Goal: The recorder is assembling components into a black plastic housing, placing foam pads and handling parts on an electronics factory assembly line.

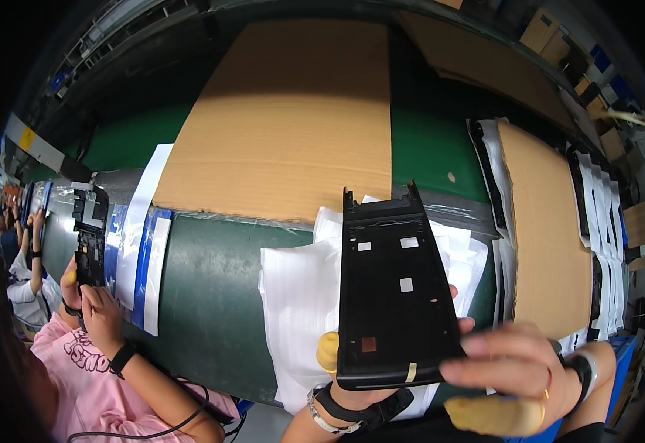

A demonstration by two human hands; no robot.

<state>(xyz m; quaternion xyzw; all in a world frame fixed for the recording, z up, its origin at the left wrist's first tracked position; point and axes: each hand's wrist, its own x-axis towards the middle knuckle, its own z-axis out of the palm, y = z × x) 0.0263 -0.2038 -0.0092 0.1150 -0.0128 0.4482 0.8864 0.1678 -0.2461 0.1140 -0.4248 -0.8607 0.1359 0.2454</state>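
A black plastic housing panel point(389, 317), long and shallow with two prongs at its far end, is in my left hand point(328, 353). That hand supports it from below: the thumb, in a yellow finger cot, lies along the left edge and fingertips show past the right edge. White patches, a copper-coloured square and a pale tape strip point(411, 372) mark its inner face. My right hand point(518, 365), slightly blurred, has its fingers apart at the panel's near right corner; whether they touch it is unclear. Its thumb also wears a yellow cot. White foam sheets point(297, 295) lie beneath the panel.
A large cardboard sheet point(293, 118) covers the far bench. At right, another cardboard piece point(548, 229) lies between rows of black parts in white sheets point(599, 203). On the left, a co-worker in pink point(101, 376) holds a black part point(90, 244) beside blue-and-white strips point(141, 258).
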